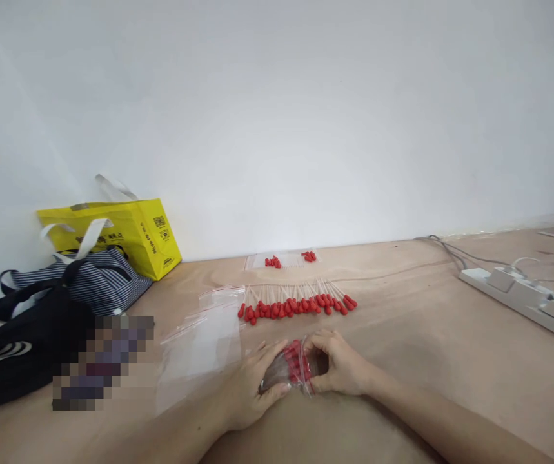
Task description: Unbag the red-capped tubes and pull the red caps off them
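Note:
Between my two hands, low in the middle of the head view, is a clear zip bag point(296, 362) with red-tipped pieces inside. My left hand point(261, 379) curls round the bag's left side, thumb below and fingers above. At the opposite end, my right hand point(335, 362) pinches the edge with the red zip strip. Just beyond my hands lies a row of thin white sticks with red tips point(286, 308), the tips toward me. Flat clear zip bags point(199, 341) are stacked to the left of the row.
Near the wall lies another bag with red-tipped sticks point(273, 262). On the left are a yellow bag point(160, 238), a striped bag point(107, 283) and a black bag point(29, 348). A white power strip point(523, 303) with plugs and cables sits at the right.

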`<action>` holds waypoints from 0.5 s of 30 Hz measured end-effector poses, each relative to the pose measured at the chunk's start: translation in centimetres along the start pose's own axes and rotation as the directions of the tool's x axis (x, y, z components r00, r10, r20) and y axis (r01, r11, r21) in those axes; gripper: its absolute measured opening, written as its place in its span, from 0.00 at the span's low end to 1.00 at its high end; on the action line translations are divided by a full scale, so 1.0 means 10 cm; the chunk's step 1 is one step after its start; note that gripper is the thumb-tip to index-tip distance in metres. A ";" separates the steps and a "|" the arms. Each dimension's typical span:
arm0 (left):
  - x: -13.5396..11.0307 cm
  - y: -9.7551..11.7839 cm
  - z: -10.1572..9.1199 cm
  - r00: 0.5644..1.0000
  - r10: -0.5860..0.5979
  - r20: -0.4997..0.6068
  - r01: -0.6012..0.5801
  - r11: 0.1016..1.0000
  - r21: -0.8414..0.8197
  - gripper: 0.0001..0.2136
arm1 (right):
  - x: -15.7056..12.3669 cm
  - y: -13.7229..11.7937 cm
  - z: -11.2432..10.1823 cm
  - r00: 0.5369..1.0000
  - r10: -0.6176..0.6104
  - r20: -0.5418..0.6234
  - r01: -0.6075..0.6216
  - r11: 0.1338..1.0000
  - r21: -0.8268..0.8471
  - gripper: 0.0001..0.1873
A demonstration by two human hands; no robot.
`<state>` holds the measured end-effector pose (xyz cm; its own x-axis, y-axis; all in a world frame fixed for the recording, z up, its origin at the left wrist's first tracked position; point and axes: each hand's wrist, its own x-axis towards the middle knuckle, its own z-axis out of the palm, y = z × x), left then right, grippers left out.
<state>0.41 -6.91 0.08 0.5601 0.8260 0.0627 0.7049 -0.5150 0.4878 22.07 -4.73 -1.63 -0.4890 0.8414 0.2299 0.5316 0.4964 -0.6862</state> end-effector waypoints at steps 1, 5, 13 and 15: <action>0.00 -0.01 0.00 1.000 0.007 0.004 -0.007 1.000 0.003 0.26 | 0.00 -0.01 0.01 1.000 0.006 -0.001 -0.006 1.000 0.002 0.18; 0.02 -0.05 0.02 0.999 0.038 0.004 -0.038 0.999 0.019 0.26 | 0.00 -0.03 0.03 0.999 0.001 0.043 -0.004 0.998 0.066 0.14; 0.03 -0.07 0.02 0.998 0.057 0.008 -0.057 0.998 -0.009 0.25 | 0.03 -0.05 0.04 0.995 -0.074 0.073 0.070 0.996 0.057 0.11; 0.02 -0.05 0.00 0.999 0.013 0.030 -0.013 1.000 -0.010 0.25 | 0.04 -0.02 0.04 0.992 -0.052 0.118 0.034 0.988 0.153 0.09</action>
<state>0.15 -6.50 -0.16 0.5820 0.8121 0.0432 0.6934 -0.5233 0.4954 21.46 -4.55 -1.69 -0.5941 0.7835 0.1822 0.4030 0.4860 -0.7755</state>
